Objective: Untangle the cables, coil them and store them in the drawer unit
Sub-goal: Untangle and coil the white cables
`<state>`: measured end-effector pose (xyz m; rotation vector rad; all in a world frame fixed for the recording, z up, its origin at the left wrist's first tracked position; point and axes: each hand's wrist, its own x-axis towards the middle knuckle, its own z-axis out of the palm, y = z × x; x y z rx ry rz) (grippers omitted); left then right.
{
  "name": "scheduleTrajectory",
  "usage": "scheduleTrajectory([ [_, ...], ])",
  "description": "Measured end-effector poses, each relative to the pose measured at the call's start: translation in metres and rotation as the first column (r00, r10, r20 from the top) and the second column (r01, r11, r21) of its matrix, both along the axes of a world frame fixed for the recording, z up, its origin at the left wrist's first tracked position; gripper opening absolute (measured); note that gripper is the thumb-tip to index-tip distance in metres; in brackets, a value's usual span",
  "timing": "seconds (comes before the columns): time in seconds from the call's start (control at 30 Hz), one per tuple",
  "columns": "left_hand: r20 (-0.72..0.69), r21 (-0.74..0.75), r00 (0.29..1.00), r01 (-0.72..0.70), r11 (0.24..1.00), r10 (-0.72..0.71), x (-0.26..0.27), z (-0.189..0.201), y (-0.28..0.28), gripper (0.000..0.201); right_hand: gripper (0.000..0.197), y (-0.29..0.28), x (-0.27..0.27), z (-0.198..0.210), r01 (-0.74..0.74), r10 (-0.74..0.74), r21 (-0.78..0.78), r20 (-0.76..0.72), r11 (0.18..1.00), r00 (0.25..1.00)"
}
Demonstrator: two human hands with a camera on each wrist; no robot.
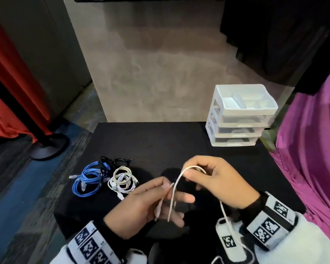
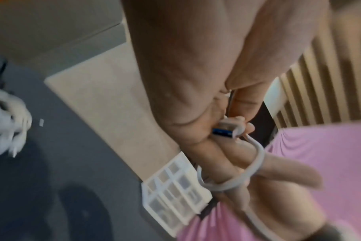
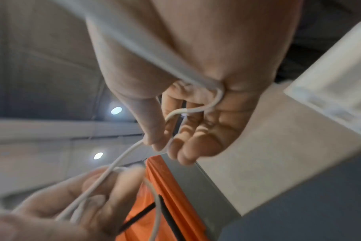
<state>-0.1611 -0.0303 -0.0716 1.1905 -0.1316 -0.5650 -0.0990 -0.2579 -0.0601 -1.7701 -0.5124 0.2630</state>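
Observation:
A thin white cable is stretched between both hands above the black table. My left hand pinches two strands of it between thumb and fingers. My right hand pinches the top of the loop, and the rest trails down toward my body. In the left wrist view the cable's USB plug, with a blue insert, lies against the fingers. The right wrist view shows the cable curling through my right hand. A white drawer unit stands at the table's far right, its drawers pushed in.
A blue cable coil, a white cable coil and a black cable bundle lie at the table's left. Purple cloth hangs on the right. A red curtain and a stand base are on the left floor.

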Motion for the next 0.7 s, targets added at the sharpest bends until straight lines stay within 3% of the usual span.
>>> scheduleTrajectory([
  [0.07,-0.022,-0.137,1.000,-0.024,0.990,0.021,-0.002,-0.001,-0.005,0.021,0.010,0.006,-0.003,-0.008,0.005,0.042,0.193,-0.240,0.981,0.970],
  [0.13,-0.044,-0.203,0.998,-0.062,0.977,0.054,-0.004,-0.005,-0.009,0.022,0.012,0.014,-0.010,-0.015,0.086,0.112,0.378,-0.472,0.922,0.875],
  [0.2,-0.057,-0.204,0.995,-0.091,0.975,0.081,-0.006,-0.008,-0.013,0.022,0.011,0.019,-0.014,-0.020,0.145,0.156,0.442,-0.576,0.885,0.802],
  [0.4,-0.057,-0.038,0.941,-0.336,0.941,0.334,0.000,-0.016,-0.016,0.023,0.008,0.020,-0.011,-0.026,0.207,0.122,0.445,-0.605,0.871,0.787],
  [0.57,0.118,0.097,0.918,-0.391,0.915,0.380,-0.001,-0.018,-0.022,0.022,0.017,0.025,-0.013,-0.029,0.282,-0.034,0.359,-0.563,0.890,0.826],
  [0.7,0.213,0.109,0.845,-0.519,0.848,0.490,-0.001,-0.023,-0.030,0.024,0.018,0.028,-0.015,-0.030,0.300,-0.146,0.296,-0.446,0.907,0.883],
])
